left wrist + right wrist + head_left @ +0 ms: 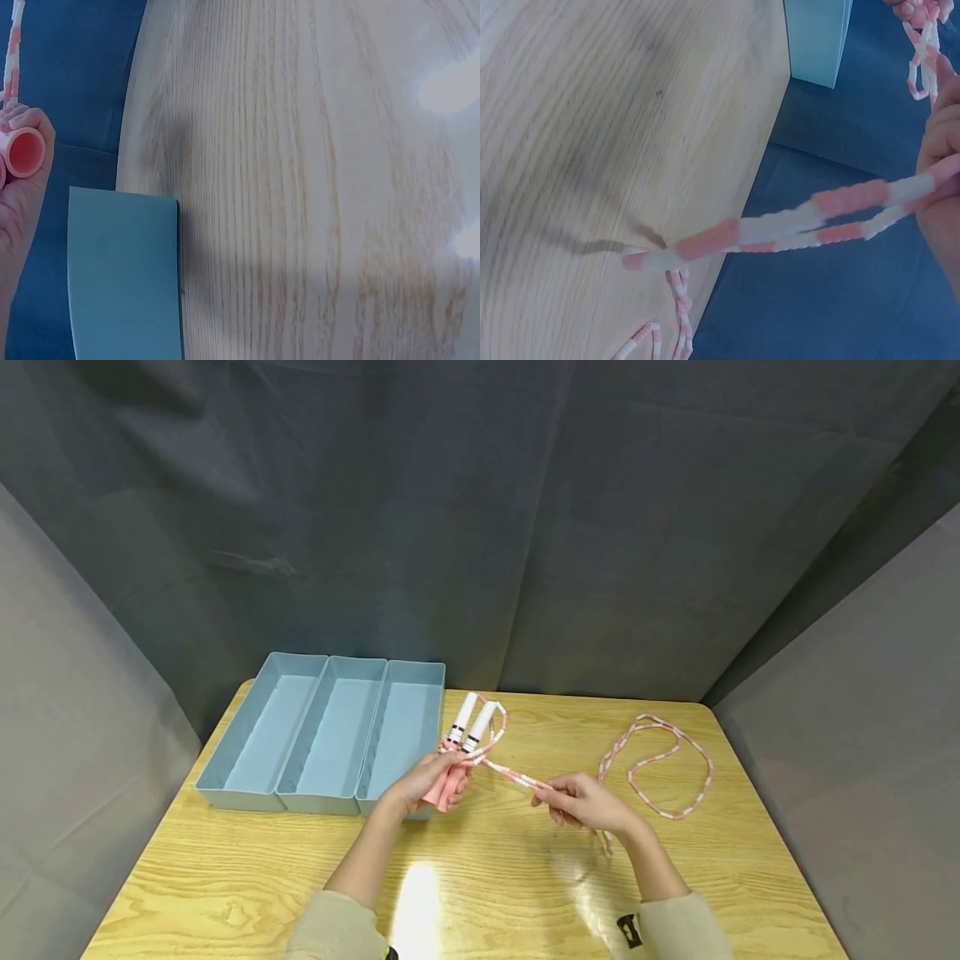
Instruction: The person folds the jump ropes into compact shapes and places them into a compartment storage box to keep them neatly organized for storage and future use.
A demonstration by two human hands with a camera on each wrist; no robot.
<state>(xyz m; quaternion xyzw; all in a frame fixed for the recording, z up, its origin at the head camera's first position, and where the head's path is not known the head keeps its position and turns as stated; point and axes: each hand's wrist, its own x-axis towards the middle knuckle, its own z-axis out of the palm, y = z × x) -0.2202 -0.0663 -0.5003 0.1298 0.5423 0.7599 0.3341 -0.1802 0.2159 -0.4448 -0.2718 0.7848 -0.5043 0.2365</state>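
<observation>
1. While its two handles (468,725) are pointing away from the person, side by side and raised just above the table, the pink-and-white beaded jump rope (513,772) is stretching between both hands over the middle of the wooden table (225,877).
2. Reaching in from the lower left with the forearm angled toward the centre, the left hand (427,781) is curling its fingers round the pink grips of the two handles, clamped on them as a pair; the left wrist view is showing a handle's open pink end (26,152) against the palm.
3. Coming in from the lower right, the right hand (581,802) is pinching the doubled rope between thumb and curled fingers, and the right wrist view is showing two strands (780,229) running out from the fingers (941,142).
4. Beyond the right hand, the remaining rope is lying in a loose loop (667,768) on the table's right side.
5. Three blue trays (322,739) are sitting touching in a row at the table's far left, just beside the left hand.
6. Dark cloth (480,527) is hanging behind the table.
</observation>
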